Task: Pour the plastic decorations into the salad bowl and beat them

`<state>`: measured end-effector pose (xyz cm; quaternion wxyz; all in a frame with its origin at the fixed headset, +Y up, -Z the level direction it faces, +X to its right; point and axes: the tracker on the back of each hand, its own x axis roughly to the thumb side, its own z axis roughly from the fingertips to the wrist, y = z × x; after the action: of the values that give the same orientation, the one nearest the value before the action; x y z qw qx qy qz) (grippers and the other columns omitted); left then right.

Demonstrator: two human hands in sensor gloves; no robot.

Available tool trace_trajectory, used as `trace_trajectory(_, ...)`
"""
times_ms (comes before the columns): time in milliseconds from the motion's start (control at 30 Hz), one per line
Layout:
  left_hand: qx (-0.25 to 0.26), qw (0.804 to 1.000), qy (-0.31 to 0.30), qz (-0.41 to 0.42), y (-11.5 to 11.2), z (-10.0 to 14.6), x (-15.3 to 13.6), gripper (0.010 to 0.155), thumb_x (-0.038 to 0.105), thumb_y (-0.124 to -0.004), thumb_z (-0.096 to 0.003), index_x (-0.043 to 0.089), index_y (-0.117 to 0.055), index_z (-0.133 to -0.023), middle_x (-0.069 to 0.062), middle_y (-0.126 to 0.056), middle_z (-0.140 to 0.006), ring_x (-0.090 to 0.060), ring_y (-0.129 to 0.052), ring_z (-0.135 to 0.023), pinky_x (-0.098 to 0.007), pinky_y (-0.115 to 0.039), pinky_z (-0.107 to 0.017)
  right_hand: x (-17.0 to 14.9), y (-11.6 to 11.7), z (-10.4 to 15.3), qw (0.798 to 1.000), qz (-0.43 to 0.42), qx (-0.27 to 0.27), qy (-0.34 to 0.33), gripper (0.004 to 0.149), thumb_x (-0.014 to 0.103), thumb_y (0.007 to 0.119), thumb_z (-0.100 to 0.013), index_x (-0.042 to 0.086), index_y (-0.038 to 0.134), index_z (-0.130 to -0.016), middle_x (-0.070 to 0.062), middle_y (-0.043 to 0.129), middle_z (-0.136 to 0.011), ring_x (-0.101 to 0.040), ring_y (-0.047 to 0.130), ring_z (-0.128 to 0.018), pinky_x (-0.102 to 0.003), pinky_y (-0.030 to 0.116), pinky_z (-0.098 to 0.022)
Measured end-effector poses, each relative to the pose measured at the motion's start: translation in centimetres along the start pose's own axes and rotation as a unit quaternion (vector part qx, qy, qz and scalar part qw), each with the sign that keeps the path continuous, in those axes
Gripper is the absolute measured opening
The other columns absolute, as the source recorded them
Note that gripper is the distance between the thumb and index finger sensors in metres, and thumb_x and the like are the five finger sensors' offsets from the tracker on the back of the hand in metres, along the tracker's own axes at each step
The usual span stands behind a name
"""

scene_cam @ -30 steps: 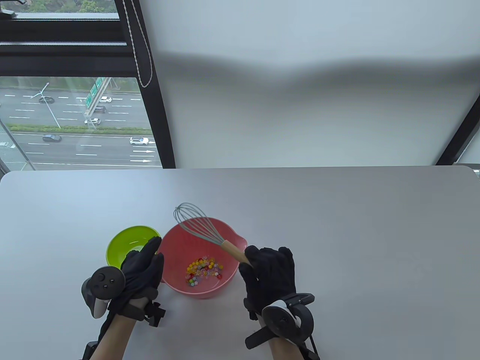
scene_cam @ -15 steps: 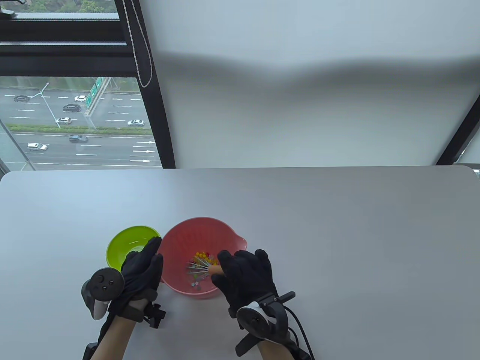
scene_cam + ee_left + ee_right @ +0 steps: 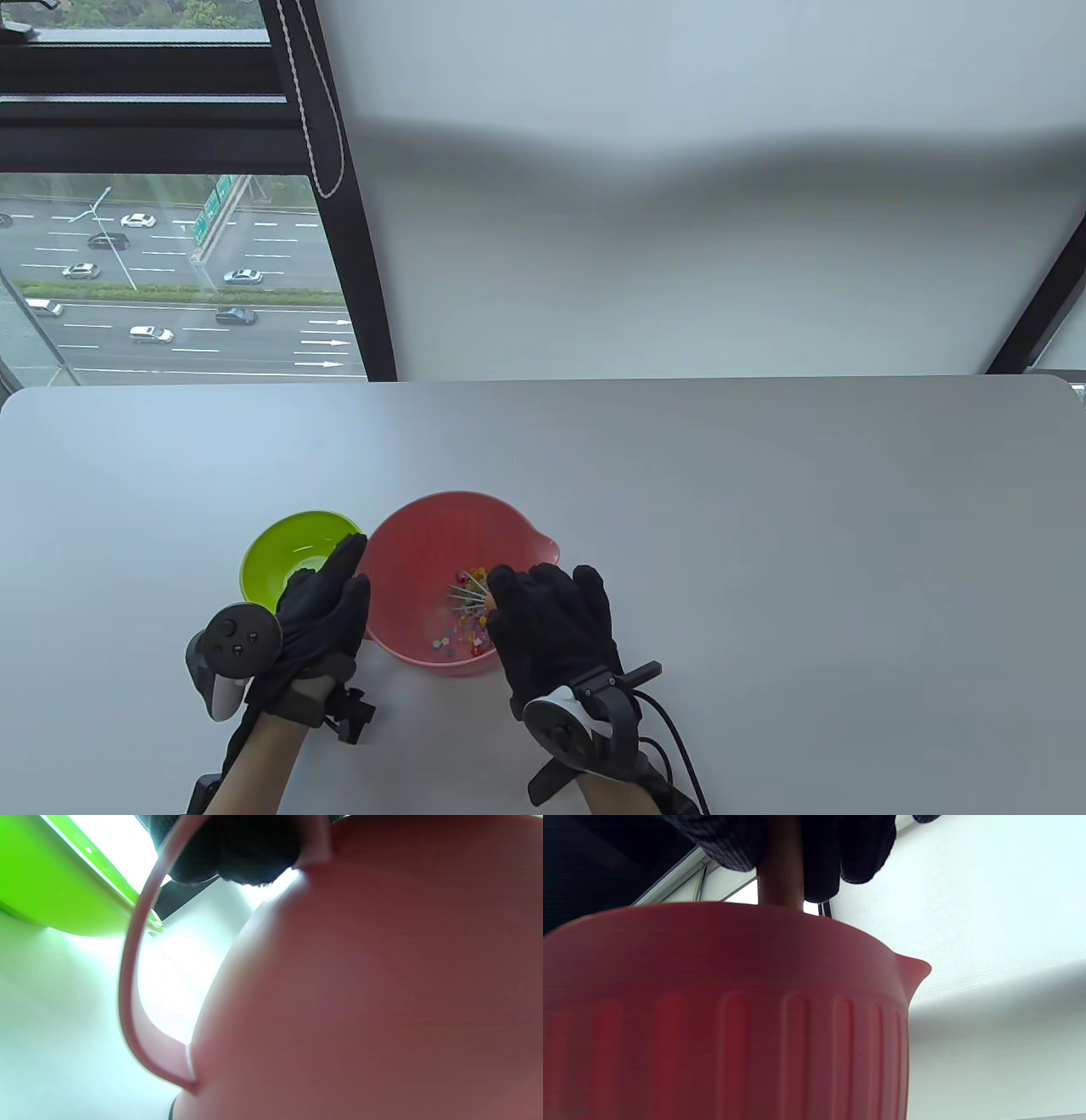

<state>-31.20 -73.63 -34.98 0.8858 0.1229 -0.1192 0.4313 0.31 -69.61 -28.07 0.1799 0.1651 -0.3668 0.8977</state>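
R hand point(image 3: 556, 624), nearest, at 5 o'clock of pink salad bowl point(image 3: 407, 543): grip clenched round whisk point(image 3: 472, 594) handle, wires down among decorations point(image 3: 465, 632) on bowl floor.

L hand point(image 3: 318, 607) at 9 o'clock, fingers hooked on bowl handle loop; keep it braced.

Beat w/ small circles, low, clear of spout.

Green bowl point(image 3: 280, 552) beyond, on bench point(image 3: 764, 526).

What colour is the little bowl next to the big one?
The little bowl is bright lime green, clearest in the table view.
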Motion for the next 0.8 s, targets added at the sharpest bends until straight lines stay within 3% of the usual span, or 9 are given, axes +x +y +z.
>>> trace_trajectory(467, -0.004, 1.0, 0.0, 0.004, -0.1, 0.0, -0.1, 0.066, 0.059, -0.057, -0.0583, 0.022, -0.056, -0.112, -0.006, -0.083, -0.074, -0.037, -0.074, -0.078, -0.063, -0.035, -0.077, -2.2, -1.3, -0.5, 0.997, -0.048, -0.014, 0.06, 0.063, 0.052, 0.062, -0.061, 0.035, 0.031, -0.113, 0.013, 0.076, -0.09, -0.022, 0.069, -0.092, -0.052, 0.037, -0.08)
trace_trajectory(800, -0.007, 1.0, 0.002, 0.005, 0.0, 0.0, -0.2, 0.065, 0.059, -0.057, -0.0582, 0.023, -0.056, -0.113, -0.006, -0.083, -0.074, -0.037, -0.074, -0.078, -0.063, -0.035, -0.077, -2.1, -0.6, -0.3, 0.993, -0.088, 0.01, 0.077, 0.062, 0.054, 0.062, -0.061, 0.034, 0.035, -0.113, 0.014, 0.079, -0.088, -0.021, 0.073, -0.09, -0.053, 0.037, -0.08)
